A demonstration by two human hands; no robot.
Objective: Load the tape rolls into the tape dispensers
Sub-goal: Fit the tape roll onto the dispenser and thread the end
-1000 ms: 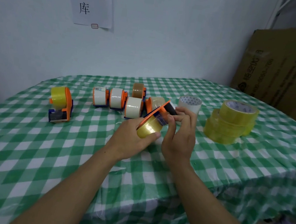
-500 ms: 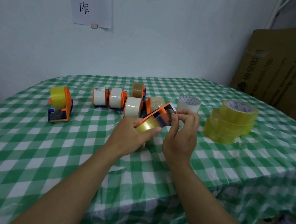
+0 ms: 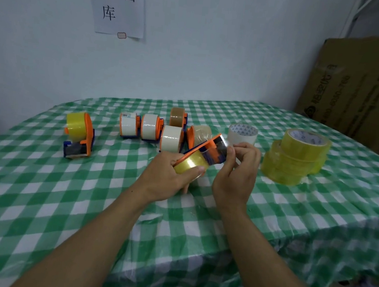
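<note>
An orange plastic tape dispenser [image 3: 207, 145] is held in the air above the middle of the tabletop, tilted so that its dark front end is raised toward the right. A yellow translucent tape roll [image 3: 191, 163] is already seated in it. The dispenser is clasped by the left hand [image 3: 166, 178], whose grip is clamped round frame and roll, with the thumb laid on the roll's outer turn. The right hand [image 3: 239, 173] is set at the front end. Its grip is closed to a pinch of thumb and forefinger on what appears to be the free tape end [image 3: 224, 145], though the film is too clear for its edge to be made out surely.

The step in hand is judged to be the threading of the tape through the front toward the cutter. It is best done with the roll checked from spinning by the left thumb. The film should be drawn out flat and square to the frame, so that no fold or skew is set in, and the fingertips are best held off the toothed edge.

Just behind the hands, five loaded orange dispensers [image 3: 171, 139] are clustered, and a sixth dispenser with a yellow roll [image 3: 79, 132] stands apart at the left. A loose white tape roll [image 3: 242, 133] lies flat just beyond the right hand, and a stack of yellow tape rolls [image 3: 296, 158] is piled farther right. All of it is carried on the green-and-white checked cloth [image 3: 40, 187] over the tabletop.
</note>
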